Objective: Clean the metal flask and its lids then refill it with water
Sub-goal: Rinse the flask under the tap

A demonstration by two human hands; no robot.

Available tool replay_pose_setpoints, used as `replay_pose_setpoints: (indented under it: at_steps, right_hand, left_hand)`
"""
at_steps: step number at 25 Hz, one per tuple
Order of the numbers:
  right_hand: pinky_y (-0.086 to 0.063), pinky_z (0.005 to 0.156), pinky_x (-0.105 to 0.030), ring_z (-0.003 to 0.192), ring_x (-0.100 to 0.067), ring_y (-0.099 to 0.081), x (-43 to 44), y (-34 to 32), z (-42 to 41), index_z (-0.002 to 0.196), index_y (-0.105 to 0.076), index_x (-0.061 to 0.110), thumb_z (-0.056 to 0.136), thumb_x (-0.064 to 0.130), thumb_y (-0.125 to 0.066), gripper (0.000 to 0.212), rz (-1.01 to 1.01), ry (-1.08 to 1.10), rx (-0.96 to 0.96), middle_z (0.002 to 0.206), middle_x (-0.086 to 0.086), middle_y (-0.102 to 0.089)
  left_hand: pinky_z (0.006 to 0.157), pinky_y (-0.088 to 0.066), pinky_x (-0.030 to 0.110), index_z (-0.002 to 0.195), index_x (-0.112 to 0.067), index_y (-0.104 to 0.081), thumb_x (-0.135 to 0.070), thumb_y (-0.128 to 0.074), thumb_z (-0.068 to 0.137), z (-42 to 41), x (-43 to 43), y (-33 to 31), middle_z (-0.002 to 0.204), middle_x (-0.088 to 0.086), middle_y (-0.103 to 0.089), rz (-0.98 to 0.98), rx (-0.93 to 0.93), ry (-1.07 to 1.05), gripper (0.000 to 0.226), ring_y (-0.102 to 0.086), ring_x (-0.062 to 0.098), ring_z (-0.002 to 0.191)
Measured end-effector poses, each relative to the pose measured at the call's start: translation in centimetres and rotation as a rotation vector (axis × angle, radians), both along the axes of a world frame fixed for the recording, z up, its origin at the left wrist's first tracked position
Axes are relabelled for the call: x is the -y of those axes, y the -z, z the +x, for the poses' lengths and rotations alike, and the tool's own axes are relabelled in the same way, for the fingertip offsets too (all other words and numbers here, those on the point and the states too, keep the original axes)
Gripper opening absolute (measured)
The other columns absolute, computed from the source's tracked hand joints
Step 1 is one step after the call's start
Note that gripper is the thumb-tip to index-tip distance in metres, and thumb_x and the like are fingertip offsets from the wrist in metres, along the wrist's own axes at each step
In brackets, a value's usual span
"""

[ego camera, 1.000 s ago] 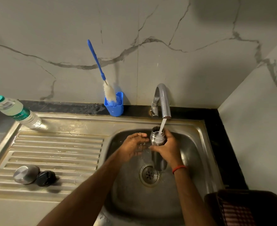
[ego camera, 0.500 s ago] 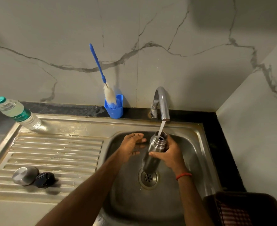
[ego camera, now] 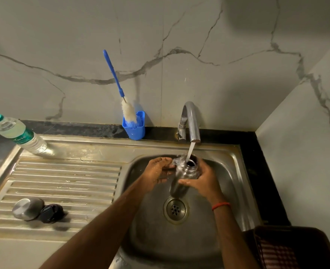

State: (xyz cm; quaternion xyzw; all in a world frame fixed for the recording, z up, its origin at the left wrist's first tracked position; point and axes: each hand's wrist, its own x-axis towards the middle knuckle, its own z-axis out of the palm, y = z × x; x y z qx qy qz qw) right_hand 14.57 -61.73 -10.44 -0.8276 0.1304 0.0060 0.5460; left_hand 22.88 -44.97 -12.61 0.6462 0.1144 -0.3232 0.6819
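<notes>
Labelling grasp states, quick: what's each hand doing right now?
Left hand: fingertips at the neck of the silver metal flask; whether it grips cannot be told.
Right hand: grips the flask's body.
</notes>
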Motion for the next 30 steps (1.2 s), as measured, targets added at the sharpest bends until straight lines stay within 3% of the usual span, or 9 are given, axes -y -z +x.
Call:
replay_pose_setpoints:
  at_steps: [2, 7, 10, 14, 18, 21, 25, 27, 30]
  right_hand:
    - [-0.046, 0.08, -0.01, 0.107, 0.001, -0.056, 0.1, -0.2, 0.2, 0.136, -0.051, 0.028, 0.068, 0.009, -0.088, 0.079, 0.01, 0.06, 0.011, 0.12, 0.017, -0.059]
    - [-0.047, 0.09, -0.014, 0.1, 0.012, -0.055, -0.5, 0.1, 0.2, 0.131, -0.05, 0.038, 0.069, 0.01, -0.088, 0.079, -0.021, 0.035, 0.009, 0.115, 0.025, -0.056]
    - [-0.043, 0.082, -0.004, 0.097, 0.019, -0.053, -0.6, 0.2, 0.4, 0.13, -0.049, 0.037, 0.068, 0.012, -0.089, 0.078, -0.022, -0.01, -0.014, 0.11, 0.028, -0.057]
    - [-0.054, 0.078, -0.016, 0.097, 0.005, -0.065, -0.5, 1.4, -0.8, 0.117, -0.056, 0.037, 0.068, 0.014, -0.09, 0.063, 0.096, 0.066, -0.061, 0.108, 0.014, -0.07]
    - [-0.056, 0.082, -0.02, 0.096, 0.002, -0.066, -0.4, 2.2, -1.5, 0.112, -0.058, 0.034, 0.065, 0.012, -0.091, 0.062, 0.087, 0.09, -0.058, 0.104, 0.012, -0.072]
    - [-0.054, 0.084, -0.019, 0.1, 0.008, -0.063, -0.1, 1.5, -1.0, 0.118, -0.054, 0.039, 0.067, 0.015, -0.09, 0.066, 0.088, 0.086, -0.047, 0.109, 0.015, -0.068]
    - [-0.053, 0.078, -0.018, 0.107, 0.001, -0.061, 0.1, 0.3, -0.4, 0.141, -0.039, 0.038, 0.08, 0.02, -0.082, 0.077, 0.198, 0.135, -0.005, 0.123, 0.019, -0.058]
    - [-0.049, 0.077, -0.017, 0.105, -0.002, -0.06, -0.3, -0.3, 0.0, 0.143, -0.033, 0.033, 0.088, 0.026, -0.074, 0.068, 0.238, 0.198, -0.011, 0.121, 0.017, -0.055]
    - [-0.05, 0.074, -0.021, 0.095, -0.007, -0.063, -1.0, -0.9, 0.8, 0.14, -0.033, 0.026, 0.095, 0.036, -0.063, 0.055, 0.249, 0.245, -0.061, 0.112, 0.01, -0.06]
  left_hand:
    - [0.101, -0.05, 0.051, 0.115, -0.015, -0.07, -0.029, -0.065, 0.097, -0.2, -0.1, -0.2, 0.105, 0.004, -0.078, 0.005, -0.013, -0.009, 0.023, -0.074, 0.024, 0.103]
    - [0.103, -0.049, 0.058, 0.114, -0.018, -0.07, -0.029, -0.064, 0.097, -0.3, -0.2, -0.4, 0.108, 0.005, -0.077, 0.01, 0.024, -0.014, 0.021, -0.071, 0.029, 0.108]
    - [0.108, -0.044, 0.06, 0.136, -0.032, -0.058, -0.04, -0.058, 0.1, 0.3, 0.7, -1.7, 0.141, 0.002, -0.06, -0.038, 0.182, -0.014, 0.038, -0.054, 0.029, 0.132]
    - [0.121, -0.025, 0.058, 0.158, -0.038, -0.028, -0.053, -0.044, 0.103, 2.1, 3.4, -4.9, 0.166, -0.002, -0.026, -0.043, 0.3, 0.079, 0.059, -0.027, 0.022, 0.151]
    - [0.121, -0.028, 0.05, 0.154, -0.027, -0.037, -0.044, -0.038, 0.107, 3.5, 5.4, -6.0, 0.158, 0.008, -0.04, -0.049, 0.341, 0.183, 0.05, -0.037, 0.025, 0.145]
    - [0.12, -0.028, 0.056, 0.155, -0.026, -0.035, -0.048, -0.038, 0.106, 4.8, 5.6, -6.7, 0.157, 0.014, -0.038, 0.088, 0.365, 0.312, 0.055, -0.038, 0.03, 0.144]
    - [0.114, -0.037, 0.045, 0.159, -0.03, -0.025, -0.044, -0.051, 0.103, 3.9, 5.0, -6.3, 0.156, 0.004, -0.042, 0.064, 0.443, 0.369, 0.064, -0.045, 0.019, 0.139]
    - [0.111, -0.043, 0.05, 0.155, -0.032, -0.035, -0.053, -0.061, 0.093, 2.4, 4.1, -4.1, 0.15, 0.002, -0.05, 0.138, 0.459, 0.327, 0.07, -0.052, 0.019, 0.133]
    - [0.104, -0.05, 0.051, 0.131, -0.024, -0.06, -0.05, -0.059, 0.096, 0.1, 2.3, -2.8, 0.126, 0.0, -0.065, 0.205, 0.397, 0.378, 0.044, -0.063, 0.015, 0.113]
